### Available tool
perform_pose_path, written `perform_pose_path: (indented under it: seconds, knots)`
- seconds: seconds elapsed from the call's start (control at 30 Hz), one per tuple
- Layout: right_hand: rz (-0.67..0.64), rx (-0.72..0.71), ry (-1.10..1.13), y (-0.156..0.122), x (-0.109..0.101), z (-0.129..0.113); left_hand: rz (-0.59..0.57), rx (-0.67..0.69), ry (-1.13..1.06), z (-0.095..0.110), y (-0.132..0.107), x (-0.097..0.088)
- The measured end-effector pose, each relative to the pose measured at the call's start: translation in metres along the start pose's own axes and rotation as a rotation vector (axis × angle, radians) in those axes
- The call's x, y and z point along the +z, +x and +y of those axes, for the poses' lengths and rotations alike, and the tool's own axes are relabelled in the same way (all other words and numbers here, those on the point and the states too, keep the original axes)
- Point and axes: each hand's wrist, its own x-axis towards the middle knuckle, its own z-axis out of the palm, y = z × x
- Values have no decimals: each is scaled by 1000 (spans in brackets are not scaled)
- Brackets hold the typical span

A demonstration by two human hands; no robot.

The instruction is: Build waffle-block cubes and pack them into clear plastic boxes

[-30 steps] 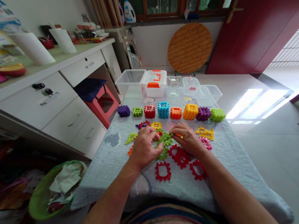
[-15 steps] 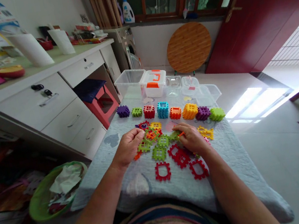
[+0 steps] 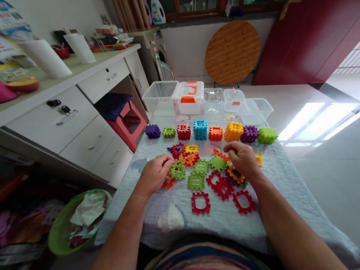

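Note:
My left hand (image 3: 157, 172) is closed in a pinch at the left of a loose pile, on the edge of a green toothed square building piece (image 3: 178, 169). My right hand (image 3: 242, 157) is a closed fist above the pile's right side; what is in it, if anything, is hidden. By its fingertips is an orange piece (image 3: 220, 154), and a solid green piece (image 3: 218, 163) lies to the left. Between the hands are green window pieces (image 3: 196, 181). Closer to me lie red frames (image 3: 200, 202), and a yellow-and-purple piece (image 3: 235, 173) sits below my right hand.
Behind the pile runs a row of stacked pieces sorted by colour, including a blue stack (image 3: 200, 130) and a yellow stack (image 3: 233, 131). Clear plastic boxes (image 3: 161, 95) and a lidded box with orange clasps (image 3: 190, 98) stand at the far end. A drawer desk (image 3: 60, 122) is left.
My right hand has risen and moved right from the solid green piece, which now shows fully. In my left hand the green piece has turned to face me. The view has shifted slightly.

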Motion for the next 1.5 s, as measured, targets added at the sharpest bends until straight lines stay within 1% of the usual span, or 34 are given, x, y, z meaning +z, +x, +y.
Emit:
perform_pose_path:
  seconds: [0.1,0.2,0.33,0.37,0.43,0.5,0.57,0.63,0.7,0.9,1.03,1.23,1.5]
  knots:
    - [-24,-20,-2,-1,2,0,-1,44,49,-1,2,4]
    - [-27,-29,-2,-1,3,1,5,98,152,-2,4,12]
    - [-23,-39,-2,-1,3,3,117,143,329,-5,4,18]
    - [-23,-41,-4,-1,3,3,123,165,355,-4,3,18]
    - [-26,-41,-8,-1,3,3,72,230,384,-2,-1,14]
    - [-29,-39,-13,-2,4,3,-20,292,412,2,-5,10]
    - [-33,-38,-16,-2,4,2,-92,322,446,6,-9,8]
    - [-33,-37,-17,-2,4,2,-127,326,478,9,-9,8]
    - [-28,-36,-17,-2,3,2,-136,313,501,10,-8,10]
    - [-29,-31,-22,-2,3,2,-148,276,537,9,-4,8]
    - [-38,-36,-26,-2,3,2,-129,262,553,6,-2,5]
    - [-37,-38,-26,-2,3,3,-137,245,575,3,3,8]
    - [-42,-42,-25,-2,4,2,-159,258,594,12,7,6]
